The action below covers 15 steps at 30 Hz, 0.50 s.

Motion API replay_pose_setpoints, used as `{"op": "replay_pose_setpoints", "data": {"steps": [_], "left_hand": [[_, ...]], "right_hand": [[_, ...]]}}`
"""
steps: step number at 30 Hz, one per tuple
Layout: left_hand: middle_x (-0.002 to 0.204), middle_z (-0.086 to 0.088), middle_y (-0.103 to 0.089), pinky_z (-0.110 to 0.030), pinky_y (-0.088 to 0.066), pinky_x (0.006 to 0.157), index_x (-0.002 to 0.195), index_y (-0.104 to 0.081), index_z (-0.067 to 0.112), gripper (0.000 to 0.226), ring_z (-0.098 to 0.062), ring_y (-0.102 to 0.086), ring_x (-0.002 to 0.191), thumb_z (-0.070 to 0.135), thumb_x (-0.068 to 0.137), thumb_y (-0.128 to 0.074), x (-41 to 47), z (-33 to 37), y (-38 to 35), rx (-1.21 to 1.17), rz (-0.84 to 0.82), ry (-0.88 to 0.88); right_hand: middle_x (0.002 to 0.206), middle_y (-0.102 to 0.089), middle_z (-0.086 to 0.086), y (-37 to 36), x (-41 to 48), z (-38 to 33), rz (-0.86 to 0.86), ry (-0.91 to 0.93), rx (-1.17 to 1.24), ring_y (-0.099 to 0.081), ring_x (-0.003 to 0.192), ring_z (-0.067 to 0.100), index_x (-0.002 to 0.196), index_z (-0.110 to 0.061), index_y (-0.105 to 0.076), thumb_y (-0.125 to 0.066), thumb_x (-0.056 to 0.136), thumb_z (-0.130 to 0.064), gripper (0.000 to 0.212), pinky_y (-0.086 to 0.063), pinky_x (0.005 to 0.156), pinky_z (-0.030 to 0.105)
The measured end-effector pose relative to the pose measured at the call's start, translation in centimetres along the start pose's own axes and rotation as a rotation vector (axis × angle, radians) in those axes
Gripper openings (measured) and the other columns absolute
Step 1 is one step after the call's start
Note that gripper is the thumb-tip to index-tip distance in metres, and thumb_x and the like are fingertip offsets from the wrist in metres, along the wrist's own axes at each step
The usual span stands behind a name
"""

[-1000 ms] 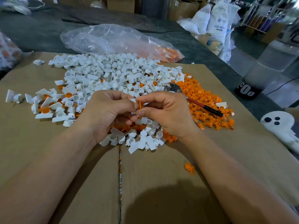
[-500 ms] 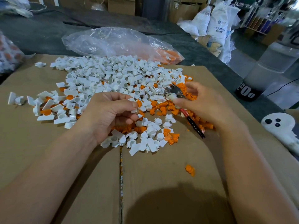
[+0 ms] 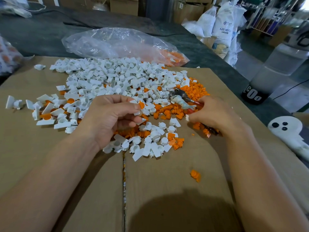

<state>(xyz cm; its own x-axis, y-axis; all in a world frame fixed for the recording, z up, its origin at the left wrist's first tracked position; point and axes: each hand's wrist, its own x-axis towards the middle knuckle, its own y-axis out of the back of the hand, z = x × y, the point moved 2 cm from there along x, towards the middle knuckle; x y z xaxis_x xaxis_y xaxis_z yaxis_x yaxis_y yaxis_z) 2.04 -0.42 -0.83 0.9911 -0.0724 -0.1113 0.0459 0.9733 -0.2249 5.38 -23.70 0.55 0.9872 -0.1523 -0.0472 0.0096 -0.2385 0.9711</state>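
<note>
A large pile of small white plastic parts covers the cardboard sheet, with orange plastic pieces heaped at its right. My left hand pinches a white part fitted with an orange piece between thumb and fingers, above the near part of the pile. My right hand grips the red handles of a pair of pliers, whose taped metal jaws point left over the orange pieces.
A clear plastic bag with orange pieces lies behind the pile. A lone orange piece sits near the front. A white ghost-shaped object and a translucent container stand to the right. White sacks stand beyond the table.
My right hand left the assembled part, moved right to the pliers and closed round their handles, drawing them nearer. My left hand keeps the part and stays almost still.
</note>
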Motion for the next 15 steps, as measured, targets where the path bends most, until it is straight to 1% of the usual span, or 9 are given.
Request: {"op": "replay_pose_setpoints", "data": {"steps": [2, 5, 7, 10, 12, 13, 14, 15], "left_hand": [[0.054, -0.006, -0.063, -0.016, -0.046, 0.04, 0.073, -0.061, 0.003, 0.023, -0.013, -0.061, 0.046, 0.011, 0.053, -0.069, 0.1, 0.0, 0.0, -0.013, 0.01, -0.006], [0.053, -0.006, -0.063, -0.017, -0.047, 0.041, 0.076, -0.06, 0.003, 0.026, -0.013, -0.061, 0.046, 0.01, 0.053, -0.068, 0.2, 0.0, 0.1, -0.053, 0.047, -0.023], [0.052, -0.005, -0.063, -0.017, -0.047, 0.041, 0.076, -0.059, 0.004, 0.021, -0.012, -0.062, 0.046, 0.008, 0.058, -0.068, 0.3, 0.0, 0.1, -0.089, 0.074, -0.033], [0.054, -0.004, -0.063, -0.017, -0.047, 0.041, 0.075, -0.059, 0.005, 0.01, -0.012, -0.062, 0.048, 0.002, 0.069, -0.066, 0.4, -0.1, 0.2, -0.127, 0.092, -0.053], [0.055, -0.003, -0.064, -0.017, -0.047, 0.042, 0.075, -0.059, 0.005, 0.008, -0.012, -0.062, 0.049, -0.001, 0.074, -0.064, 0.5, -0.2, 0.2, -0.151, 0.103, -0.069], [0.056, -0.003, -0.064, -0.017, -0.048, 0.043, 0.075, -0.059, 0.005, 0.007, -0.013, -0.062, 0.05, -0.001, 0.076, -0.064, 0.6, -0.2, 0.2, -0.16, 0.111, -0.08], [0.056, -0.003, -0.064, -0.018, -0.048, 0.044, 0.074, -0.06, 0.006, 0.008, -0.013, -0.062, 0.051, -0.001, 0.077, -0.063, 0.6, -0.2, 0.2, -0.165, 0.119, -0.092], [0.056, -0.003, -0.064, -0.018, -0.049, 0.045, 0.074, -0.06, 0.006, 0.008, -0.014, -0.062, 0.051, 0.0, 0.077, -0.064, 0.6, -0.3, 0.2, -0.17, 0.127, -0.105]], "right_hand": [[0.085, -0.056, 0.006, 0.4, -0.2, -0.1, 0.041, -0.018, 0.032, -0.054, 0.077, 0.022, 0.1, -0.012, -0.06, -0.067, 0.068, -0.03, 0.037, -0.045, 0.062, 0.033], [0.083, -0.058, 0.008, 0.8, -0.5, -0.2, 0.077, -0.007, 0.068, -0.054, 0.077, 0.023, 0.103, -0.009, -0.062, -0.065, 0.071, -0.024, 0.036, -0.047, 0.065, 0.036], [0.083, -0.057, 0.007, 1.1, -0.8, -0.6, 0.139, 0.057, 0.129, -0.052, 0.076, 0.022, 0.103, -0.008, -0.061, -0.064, 0.073, -0.022, 0.034, -0.044, 0.064, 0.034], [0.086, -0.052, 0.002, 1.3, -1.3, -1.7, 0.238, 0.19, 0.221, -0.047, 0.076, 0.018, 0.104, -0.013, -0.059, -0.058, 0.077, -0.017, 0.028, -0.037, 0.06, 0.03], [0.077, -0.049, -0.002, 1.1, -1.6, -2.3, 0.292, 0.271, 0.24, -0.044, 0.074, 0.016, 0.096, -0.013, -0.058, -0.055, 0.079, -0.014, 0.017, -0.031, 0.06, 0.025], [0.071, -0.047, -0.006, 1.1, -1.7, -2.5, 0.313, 0.301, 0.244, -0.043, 0.069, 0.015, 0.09, -0.014, -0.056, -0.056, 0.08, -0.015, 0.009, -0.029, 0.057, 0.021], [0.067, -0.044, -0.01, 1.0, -1.8, -2.8, 0.326, 0.325, 0.251, -0.042, 0.065, 0.013, 0.084, -0.016, -0.053, -0.058, 0.082, -0.019, 0.006, -0.03, 0.054, 0.016], [0.065, -0.043, -0.012, 0.9, -2.0, -3.0, 0.329, 0.345, 0.261, -0.042, 0.061, 0.011, 0.081, -0.018, -0.051, -0.06, 0.084, -0.024, 0.011, -0.031, 0.054, 0.011]]}}
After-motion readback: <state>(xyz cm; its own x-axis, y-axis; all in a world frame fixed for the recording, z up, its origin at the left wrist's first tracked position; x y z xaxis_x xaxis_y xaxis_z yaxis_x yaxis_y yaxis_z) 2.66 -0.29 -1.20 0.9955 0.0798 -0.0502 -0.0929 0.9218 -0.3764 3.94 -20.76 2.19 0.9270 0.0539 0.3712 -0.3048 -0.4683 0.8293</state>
